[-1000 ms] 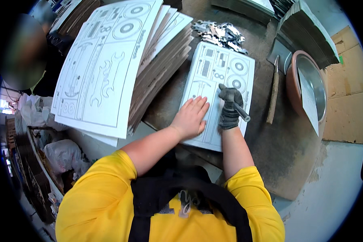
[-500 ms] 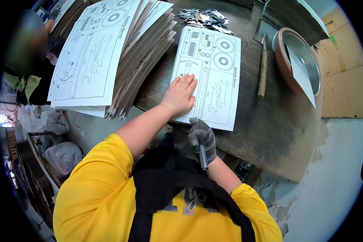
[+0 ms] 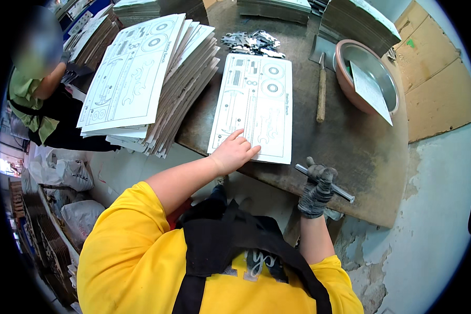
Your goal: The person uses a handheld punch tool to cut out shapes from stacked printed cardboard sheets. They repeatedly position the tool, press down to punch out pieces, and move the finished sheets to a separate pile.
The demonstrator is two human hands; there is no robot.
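My bare left hand (image 3: pixel 232 154) rests on the near edge of a white printed sheet (image 3: pixel 251 112), its fingers partly spread and index finger stretched out. Line drawings of tools and discs cover the sheet, which lies flat near the table's front edge. In a grey knitted glove, my right hand (image 3: pixel 318 189) is closed around a shiny metal tube (image 3: pixel 343 194), held slantwise off the table's front edge, right of the sheet. Just beyond the sheet's far edge lies a pile of small wrench-shaped metal pieces (image 3: pixel 254 42).
A tall, leaning stack of printed boards (image 3: pixel 136 78) stands on the left. At right are a wooden-handled tool (image 3: pixel 322 94) and a pink-rimmed basin (image 3: pixel 345 83) with a card (image 3: pixel 370 93) in it. More stacks (image 3: pixel 358 26) line the back. Another person (image 3: pixel 42 89) is at far left.
My right hand has swung right, away from the sheet, with the tube turned crosswise. My left hand has slid down to the sheet's near edge. The view has shifted slightly.
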